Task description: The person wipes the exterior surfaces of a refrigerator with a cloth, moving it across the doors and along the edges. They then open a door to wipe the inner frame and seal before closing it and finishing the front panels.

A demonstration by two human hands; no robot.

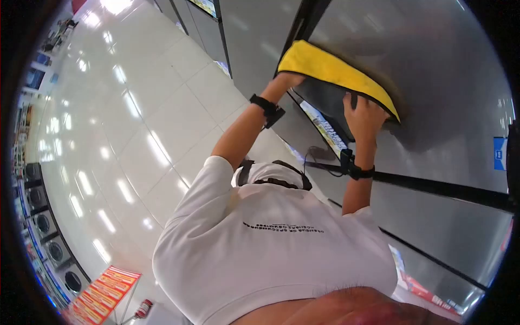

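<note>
A yellow and dark grey cloth (341, 70) lies against the shiny grey panel of a large appliance (449, 70), its yellow side folded over along the top. At the cloth's left end, my left hand (291, 81) holds the edge, with most of its fingers hidden beneath the yellow fold. Farther right, my right hand (365, 115) grips the lower edge; its thumb shows on the dark side and its other fingertips are partly covered. Both wrists wear black straps with small devices.
Dark gaps and a black edge strip (444, 189) divide the grey panels. A blue label (499, 154) is at the right. Glossy floor tiles (130, 124) spread left, with washing machines (54, 250) and a red-orange sign (105, 292) at lower left.
</note>
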